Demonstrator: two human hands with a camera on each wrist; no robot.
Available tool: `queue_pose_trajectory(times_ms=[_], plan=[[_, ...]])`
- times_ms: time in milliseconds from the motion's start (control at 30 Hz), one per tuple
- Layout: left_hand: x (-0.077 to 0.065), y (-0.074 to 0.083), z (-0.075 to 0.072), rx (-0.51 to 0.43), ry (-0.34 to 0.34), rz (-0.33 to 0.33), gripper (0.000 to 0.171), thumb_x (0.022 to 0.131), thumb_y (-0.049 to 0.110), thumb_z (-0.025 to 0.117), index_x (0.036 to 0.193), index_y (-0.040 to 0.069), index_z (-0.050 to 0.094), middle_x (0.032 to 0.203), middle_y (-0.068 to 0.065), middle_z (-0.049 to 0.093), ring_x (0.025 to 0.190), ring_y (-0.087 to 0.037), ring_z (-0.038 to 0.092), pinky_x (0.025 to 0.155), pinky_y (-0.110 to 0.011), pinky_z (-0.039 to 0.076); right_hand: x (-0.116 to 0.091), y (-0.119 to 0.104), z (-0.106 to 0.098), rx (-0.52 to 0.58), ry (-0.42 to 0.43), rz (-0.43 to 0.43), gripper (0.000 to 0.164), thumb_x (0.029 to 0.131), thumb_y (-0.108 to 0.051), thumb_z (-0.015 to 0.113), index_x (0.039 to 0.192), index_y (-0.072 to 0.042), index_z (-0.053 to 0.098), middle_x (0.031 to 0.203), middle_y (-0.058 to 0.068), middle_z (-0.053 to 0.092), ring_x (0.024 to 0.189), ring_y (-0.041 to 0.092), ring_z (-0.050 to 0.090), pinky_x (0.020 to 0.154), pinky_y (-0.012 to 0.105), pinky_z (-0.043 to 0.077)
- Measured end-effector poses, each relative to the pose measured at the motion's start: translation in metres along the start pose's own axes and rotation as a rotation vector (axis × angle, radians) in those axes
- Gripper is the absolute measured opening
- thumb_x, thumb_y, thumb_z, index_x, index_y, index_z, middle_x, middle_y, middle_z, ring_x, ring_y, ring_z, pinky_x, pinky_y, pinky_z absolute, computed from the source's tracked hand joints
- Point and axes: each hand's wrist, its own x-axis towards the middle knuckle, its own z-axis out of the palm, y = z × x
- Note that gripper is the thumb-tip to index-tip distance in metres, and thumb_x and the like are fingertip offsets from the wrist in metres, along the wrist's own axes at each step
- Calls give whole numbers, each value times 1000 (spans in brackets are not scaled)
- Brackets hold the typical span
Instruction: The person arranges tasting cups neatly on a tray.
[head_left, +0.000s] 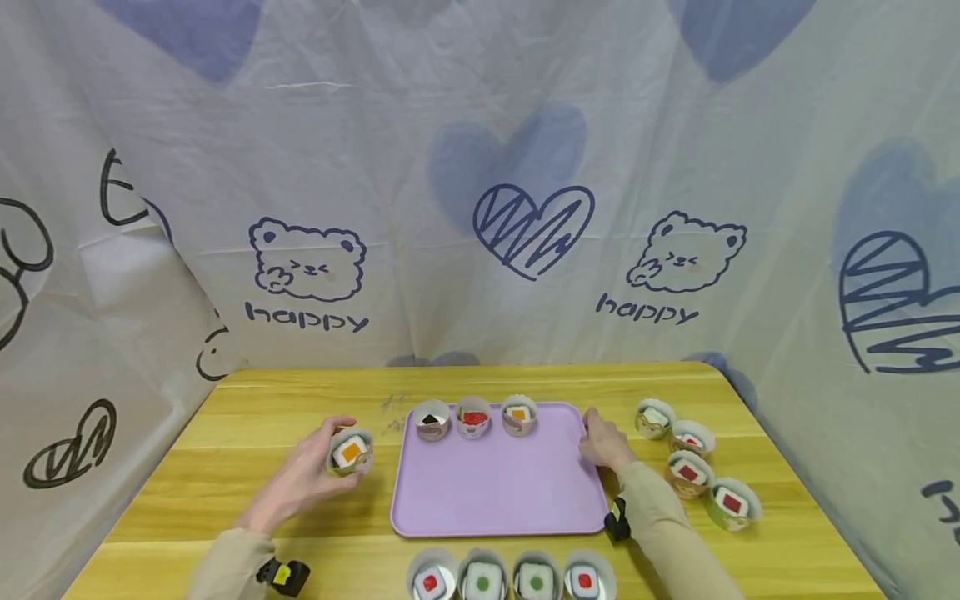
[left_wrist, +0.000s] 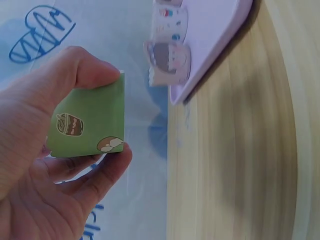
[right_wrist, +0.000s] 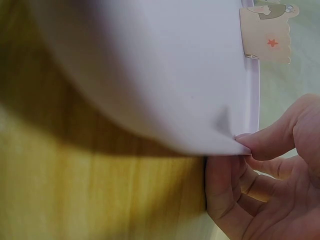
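Note:
My left hand (head_left: 300, 475) grips a green paper cup (left_wrist: 90, 125) by its sides, thumb across from the fingers, above the table left of the tray. Inside that cup sits a white piece with an orange square on top. My right hand (head_left: 607, 443) pinches the right edge of the lilac tray (head_left: 495, 492), thumb over the rim and fingers beneath in the right wrist view. Along the tray's far edge stand three paper cups: one with a black-topped piece (head_left: 431, 422), one with red filling (head_left: 473, 419), one with an orange-topped piece (head_left: 519, 414).
On the right of the wooden table (head_left: 300, 392) stand several filled paper cups, among them a green one (head_left: 733, 505). Another row, with green-topped (head_left: 482, 581) and red-topped pieces (head_left: 585, 581), lines the near side. A printed cloth (head_left: 420, 167) hangs behind.

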Motion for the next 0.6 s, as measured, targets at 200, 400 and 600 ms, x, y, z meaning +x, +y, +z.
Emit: queue_pose_trajectory(times_ms=[200,400,600], plan=[[8,9,15,-6,-3,54,66,74,7,83,130,-4,50,118,-16,67,106,-26,65,93,-42,60,1,2,0,-3,4,-7,27,95,-6,53,120,2,48,105,22,63,88,32,58,79,48,54],[14,17,25,7,-16,93,65,74,10,83,130,-3,52,119,-13,66,106,-26,65,94,-46,59,1,3,1,1,8,-15,27,95,-6,53,120,2,48,105,22,63,88,32,58,79,48,54],[20,24,32,-12,-57,86,65,78,10,82,134,-2,51,126,-14,63,114,-30,63,101,-51,55,0,2,0,-5,10,-20,29,95,-6,53,121,3,48,106,23,64,90,33,60,81,50,54]])
